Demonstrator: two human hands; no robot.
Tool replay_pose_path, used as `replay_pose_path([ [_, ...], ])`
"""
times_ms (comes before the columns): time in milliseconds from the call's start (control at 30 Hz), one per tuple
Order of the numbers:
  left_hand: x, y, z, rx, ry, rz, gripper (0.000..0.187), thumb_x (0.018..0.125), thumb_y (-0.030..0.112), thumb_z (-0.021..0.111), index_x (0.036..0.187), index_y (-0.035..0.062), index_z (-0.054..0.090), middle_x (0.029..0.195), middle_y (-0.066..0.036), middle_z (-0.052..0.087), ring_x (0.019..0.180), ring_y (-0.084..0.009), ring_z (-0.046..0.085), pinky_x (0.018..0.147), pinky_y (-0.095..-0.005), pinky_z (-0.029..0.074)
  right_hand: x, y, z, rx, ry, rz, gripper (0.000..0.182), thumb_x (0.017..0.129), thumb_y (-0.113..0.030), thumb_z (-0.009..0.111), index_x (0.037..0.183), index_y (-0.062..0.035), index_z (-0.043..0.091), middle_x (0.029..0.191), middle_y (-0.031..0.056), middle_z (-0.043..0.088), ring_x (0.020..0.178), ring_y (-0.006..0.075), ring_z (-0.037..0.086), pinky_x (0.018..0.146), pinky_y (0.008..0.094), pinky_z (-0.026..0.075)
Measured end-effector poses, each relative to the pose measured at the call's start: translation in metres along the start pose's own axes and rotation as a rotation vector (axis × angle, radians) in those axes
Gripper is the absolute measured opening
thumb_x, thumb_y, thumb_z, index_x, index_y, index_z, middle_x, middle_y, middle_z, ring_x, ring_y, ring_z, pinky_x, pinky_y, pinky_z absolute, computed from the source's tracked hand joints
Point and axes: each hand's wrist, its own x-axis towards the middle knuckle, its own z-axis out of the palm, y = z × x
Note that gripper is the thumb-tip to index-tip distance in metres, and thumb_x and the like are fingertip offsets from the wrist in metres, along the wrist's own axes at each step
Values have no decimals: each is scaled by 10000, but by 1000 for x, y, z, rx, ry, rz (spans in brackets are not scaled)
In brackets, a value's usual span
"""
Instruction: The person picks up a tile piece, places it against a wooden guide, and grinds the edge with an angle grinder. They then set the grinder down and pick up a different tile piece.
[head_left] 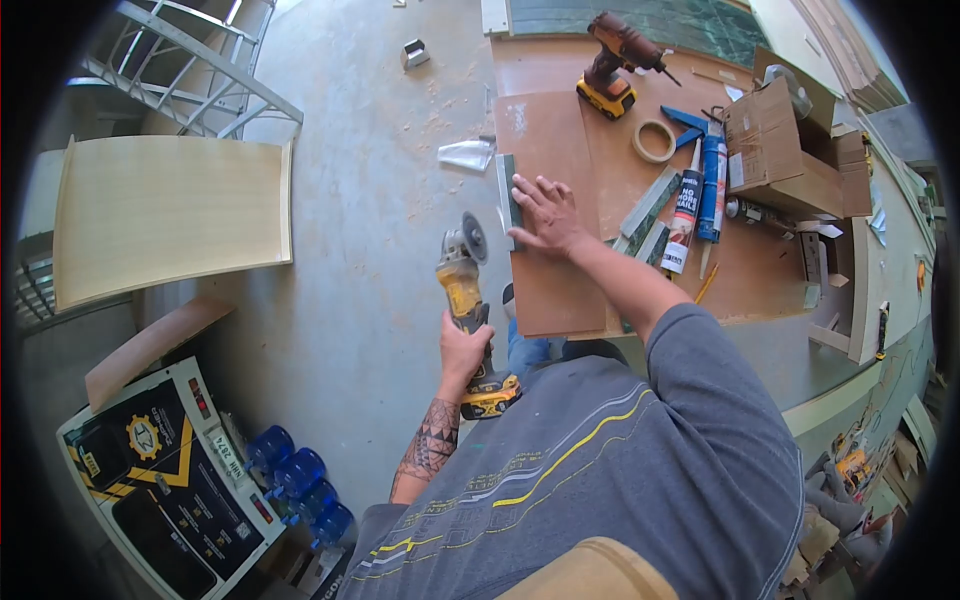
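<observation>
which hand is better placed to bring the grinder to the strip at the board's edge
Left. The left hand already grips the grinder, its disc beside the strip. The right hand lies flat, pinning the strip down.

Bright even daylight (fisheye-warped, dark corners)

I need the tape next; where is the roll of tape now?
In the head view, the roll of tape lies flat on the workbench, upper right, between the cordless drill and the sealant tubes.
</observation>
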Motion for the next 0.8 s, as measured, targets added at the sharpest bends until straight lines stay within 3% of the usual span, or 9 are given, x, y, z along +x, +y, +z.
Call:
replay_pose_path([
  [33,1,-1,-5,-38,25,-13,546,838,156,821,1281,-5,546,887,-111,751,662,-196,754,636,-375,629,2,-13,-1,19,137,-5,900,928,-652,747,1602,-96,530,1745,123,423,1515,374,456,1247,522,319],
  [67,-1,-3,-11,-77,47,-34,529,848,139,820,1273,-5,540,881,-104,745,662,-193,753,628,-372,627,2,-28,0,6,136,-5,900,928,-652,747,1602,-96,530,1745,123,423,1515,374,456,1247,522,319],
  [133,5,-18,-24,-95,58,-15,526,864,114,818,1284,-9,527,876,-99,733,642,-190,742,600,-363,617,12,-61,-8,80,115,280,823,900,-475,830,1542,-59,525,1540,232,521,1380,410,525,1173,537,396],
  [167,7,-23,-31,-139,80,-19,525,863,101,815,1286,-8,524,874,-99,723,630,-190,733,585,-359,611,18,-72,-8,58,125,288,823,900,-475,830,1542,-59,525,1540,232,521,1380,410,525,1173,537,396],
  [233,11,-29,-46,-186,69,-12,524,863,89,811,1288,-7,521,872,-98,712,619,-190,724,570,-354,605,28,-82,2,196,56,491,775,857,-287,849,1506,-53,497,1366,260,544,1287,431,554,1113,550,458],
  [333,13,-35,-63,-219,72,-64,509,865,66,798,1276,3,504,865,-92,682,589,-192,701,532,-355,594,35,-78,8,401,202,639,760,843,-188,798,1511,-44,466,1344,267,545,1305,457,559,1116,548,482],
  [467,20,-38,-86,-234,79,-68,466,870,33,770,1232,17,477,855,-91,659,565,-201,687,499,-369,595,48,-54,8,674,315,799,773,794,-159,771,1491,3,478,1343,294,606,1318,469,565,1157,536,470],
  [633,32,-38,-102,-192,42,-121,474,868,32,763,1251,9,485,863,-95,664,572,-205,693,509,-369,596,88,3,4,459,424,850,671,799,-132,758,1427,-2,561,1379,282,607,1343,452,542,1187,526,462],
  [800,50,-37,-113,-167,-6,-55,492,860,31,769,1266,3,493,874,-99,676,582,-199,700,522,-362,594,153,54,-37,198,539,891,548,882,-94,760,1405,-60,602,1401,222,560,1347,422,547,1165,510,487],
])
